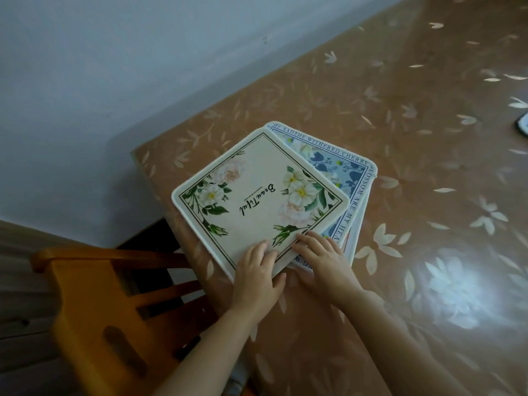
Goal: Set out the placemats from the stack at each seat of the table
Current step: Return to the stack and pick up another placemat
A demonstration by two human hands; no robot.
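At the bottom centre of the frame, the near corner of the top placemat (pixel 257 195) is pinched by the left hand (pixel 258 277), fingers bent over its cream, flowered face and the thumb tucked at its edge. Just to the right, the right hand (pixel 323 261) is laid with fingers spread and nearly straight across the same corner. The mat is skewed on the stack (pixel 355 224), over a blue placemat (pixel 343 167), mid-frame near the corner of the brown flowered table (pixel 400 110). An orange chair (pixel 94 304) is seen lower left.
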